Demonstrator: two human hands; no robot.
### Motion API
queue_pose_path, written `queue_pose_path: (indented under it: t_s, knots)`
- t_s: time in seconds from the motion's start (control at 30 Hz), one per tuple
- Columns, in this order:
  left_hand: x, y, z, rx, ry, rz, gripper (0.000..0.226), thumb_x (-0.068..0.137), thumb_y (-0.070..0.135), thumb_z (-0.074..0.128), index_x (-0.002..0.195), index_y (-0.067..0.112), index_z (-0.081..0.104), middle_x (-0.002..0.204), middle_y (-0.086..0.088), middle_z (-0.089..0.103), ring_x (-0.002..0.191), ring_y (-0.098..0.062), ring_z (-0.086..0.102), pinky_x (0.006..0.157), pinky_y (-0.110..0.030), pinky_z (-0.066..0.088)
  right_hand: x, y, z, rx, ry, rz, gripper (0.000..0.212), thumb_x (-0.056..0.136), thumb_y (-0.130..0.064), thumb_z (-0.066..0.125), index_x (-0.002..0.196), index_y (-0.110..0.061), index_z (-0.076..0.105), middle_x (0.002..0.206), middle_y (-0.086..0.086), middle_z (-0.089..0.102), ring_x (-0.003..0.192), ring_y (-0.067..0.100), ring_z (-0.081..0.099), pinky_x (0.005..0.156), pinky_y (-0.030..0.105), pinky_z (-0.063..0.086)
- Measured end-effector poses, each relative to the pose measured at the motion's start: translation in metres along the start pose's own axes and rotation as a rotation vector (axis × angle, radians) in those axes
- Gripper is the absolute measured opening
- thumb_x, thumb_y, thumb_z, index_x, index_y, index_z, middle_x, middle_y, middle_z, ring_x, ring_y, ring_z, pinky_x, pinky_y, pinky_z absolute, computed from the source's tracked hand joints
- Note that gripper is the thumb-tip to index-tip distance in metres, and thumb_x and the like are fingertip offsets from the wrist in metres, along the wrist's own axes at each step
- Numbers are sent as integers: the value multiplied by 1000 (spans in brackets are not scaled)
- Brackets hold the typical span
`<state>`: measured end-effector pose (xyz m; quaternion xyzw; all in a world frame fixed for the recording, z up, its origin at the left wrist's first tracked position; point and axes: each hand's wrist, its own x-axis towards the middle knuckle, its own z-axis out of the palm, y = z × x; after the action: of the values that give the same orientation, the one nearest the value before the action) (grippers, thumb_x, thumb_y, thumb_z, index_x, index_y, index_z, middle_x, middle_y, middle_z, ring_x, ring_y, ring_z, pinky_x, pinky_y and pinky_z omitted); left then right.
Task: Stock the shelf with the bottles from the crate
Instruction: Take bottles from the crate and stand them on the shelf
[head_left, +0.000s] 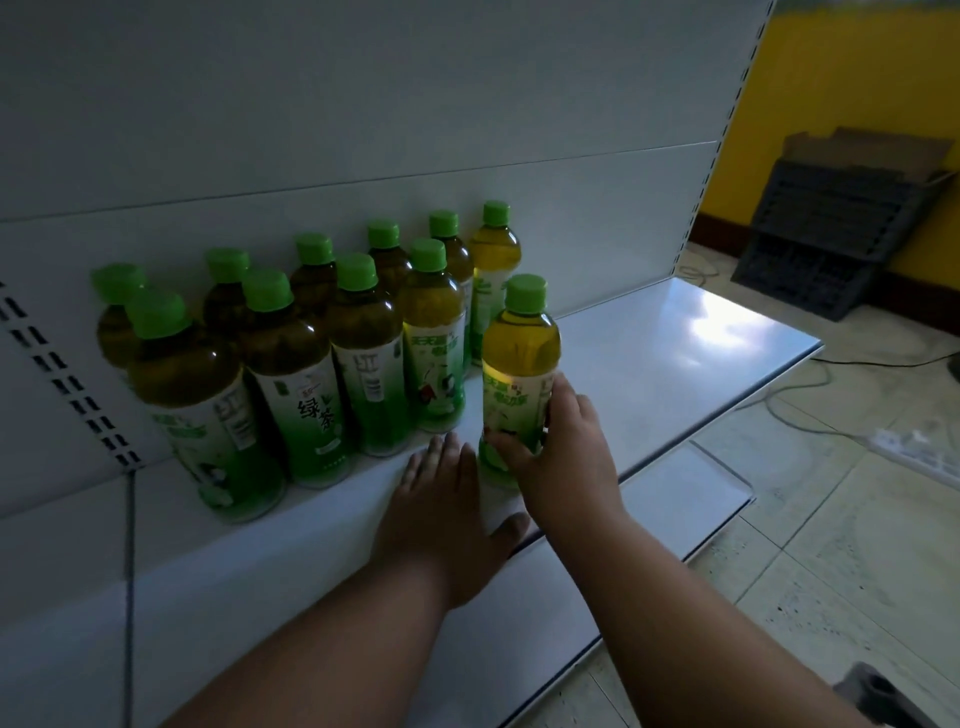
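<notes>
Head view is the only one we have, and it looks down over both forearms at a white shelf (675, 353) backed by a pale panel. Along the left part of the shelf we see two rows of green-capped tea bottles (363, 332), a back row against the panel and a front row just ahead of it, all upright and packed close. Our right hand (563, 447) wraps its fingers and thumb round the lower label of one more bottle (519, 374), which stands upright on the shelf near the front edge, just beside the right end of the front row but not touching it. Our left hand (447, 499) lies flat on the shelf with its fingers straight and slightly spread, holding nothing, its fingertips close to the base of the front row and its thumb near the foot of the gripped bottle. We judge that the step in hand is seating this bottle as the next one in the front row. The next move, as we read it, calls for sliding it a little left and back until it lines up with its neighbour, keeping it upright, then loosening the grip without nudging the row. The crate that feeds the task we cannot pick out for certain; a dark slatted object (831, 228) leans against the yellow wall (831, 78) far right, and a grey corner shows at bottom right.
</notes>
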<state>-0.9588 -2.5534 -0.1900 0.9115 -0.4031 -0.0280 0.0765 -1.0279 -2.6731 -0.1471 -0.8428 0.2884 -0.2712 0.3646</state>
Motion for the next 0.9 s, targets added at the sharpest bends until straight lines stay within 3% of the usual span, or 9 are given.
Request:
queue_pose_path:
  t_s: [0.1, 0.3, 0.47, 0.6, 0.67, 0.73, 0.9]
  knots:
    - [-1, 1, -3, 35, -79, -11, 96, 91, 75, 16, 156, 11, -14, 164, -9, -20, 150, -21, -21, 122, -38, -11, 21, -4, 5, -45, -14, -5, 79, 85, -34, 76, 151, -28, 33, 123, -1, 50, 114, 21, 53, 90, 33, 48]
    - [0, 3, -5, 40, -111, -14, 95, 92, 72, 19, 156, 10, -14, 165, -11, -17, 151, -22, -16, 122, -38, -9, 70, -15, 24, -83, -31, 11, 72, 86, -32, 73, 147, -23, 36, 127, 6, 55, 115, 29, 56, 90, 42, 51]
    - [1, 3, -4, 86, -152, -10, 98, 85, 72, 8, 155, 9, -17, 164, -13, -19, 151, -23, -18, 123, -41, -7, 84, -15, 35, -33, -24, 77, 41, 87, -26, 71, 116, -17, 43, 114, 7, 63, 103, 29, 61, 78, 44, 52]
    - [2, 3, -3, 67, -157, -8, 102, 78, 76, 0, 154, 10, -19, 163, -11, -22, 150, -22, -20, 122, -40, -9, 91, -12, 38, -45, -32, 71, 37, 88, -27, 71, 114, -15, 47, 107, 4, 61, 97, 26, 59, 71, 37, 46]
    - [1, 3, -3, 53, -156, -9, 104, 75, 77, -3, 153, 10, -19, 163, -11, -22, 150, -21, -21, 122, -39, -10, 93, -13, 37, -43, -33, 70, 36, 88, -28, 72, 111, -17, 47, 102, 2, 59, 96, 26, 59, 72, 39, 48]
    - [0, 3, -4, 46, -152, -17, 98, 85, 76, 7, 154, 11, -19, 163, -10, -22, 150, -21, -20, 122, -39, -11, 92, -15, 36, -38, -62, 74, 41, 87, -32, 73, 113, -17, 46, 104, 2, 58, 99, 26, 59, 74, 39, 49]
    - [4, 1, -5, 8, -126, -24, 96, 92, 74, 21, 157, 11, -11, 165, -9, -17, 151, -20, -17, 122, -37, -10, 57, -9, 23, -92, -59, 44, 66, 87, -35, 73, 140, -14, 39, 136, 9, 51, 125, 27, 49, 97, 39, 45]
